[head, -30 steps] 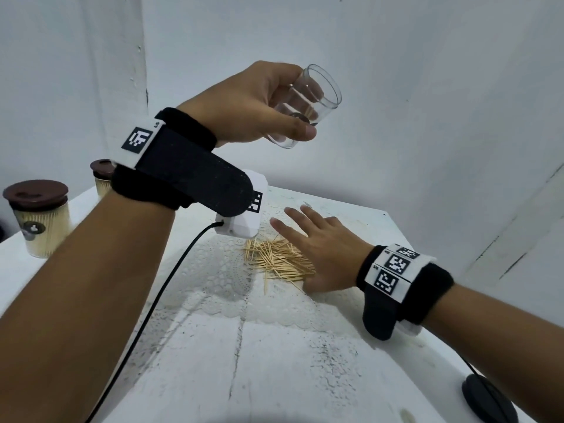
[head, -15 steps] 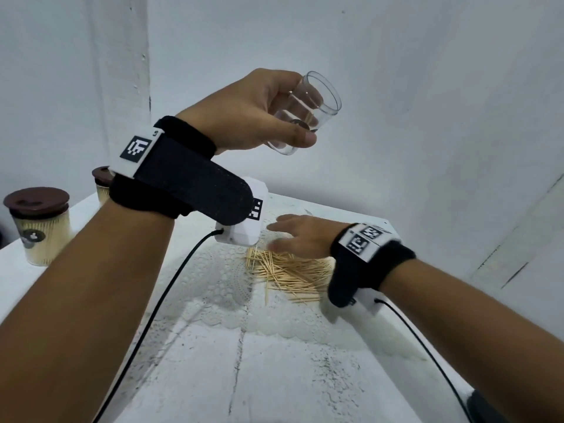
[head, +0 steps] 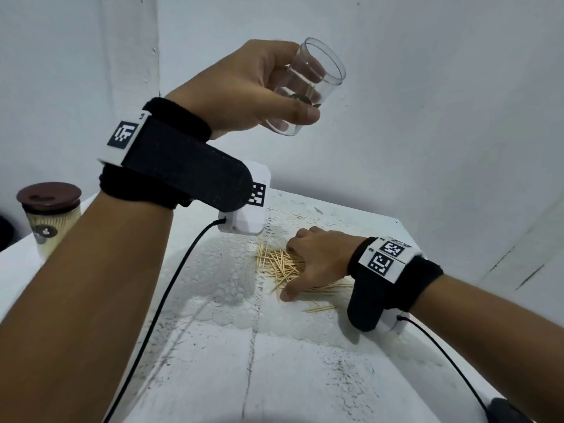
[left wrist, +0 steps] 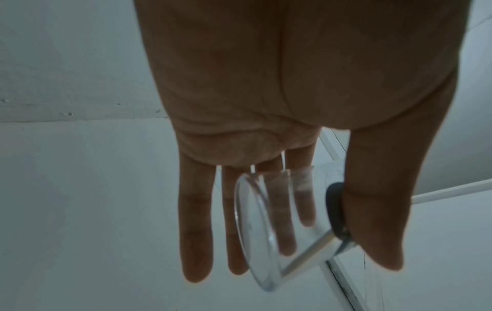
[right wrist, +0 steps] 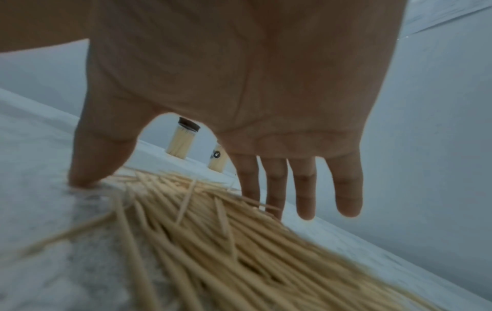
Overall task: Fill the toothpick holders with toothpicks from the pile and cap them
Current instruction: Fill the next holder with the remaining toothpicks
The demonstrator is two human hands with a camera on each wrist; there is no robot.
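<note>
My left hand [head: 305, 96] is raised well above the table and grips an empty clear toothpick holder [head: 323, 68], tilted with its open mouth up and to the right. In the left wrist view the thumb presses a dark sticker on the holder [left wrist: 253, 227] and the fingers lie behind it. The toothpick pile [head: 274, 264] lies on a lace mat. My right hand [head: 293, 270] arches over the pile. Its thumb tip rests on the table beside the pile [right wrist: 239, 252] and its straight fingers touch the far side.
A filled holder with a brown cap [head: 48, 221] stands at the table's far left; the right wrist view shows two filled holders [right wrist: 183, 143]. The white table [head: 274, 377] ends at a wall close behind. A dark object [head: 503, 413] lies at the near right corner.
My right hand went from lying flat on the pile to arching over it, thumb and fingertips down on either side. The left hand kept the holder raised, almost still.
</note>
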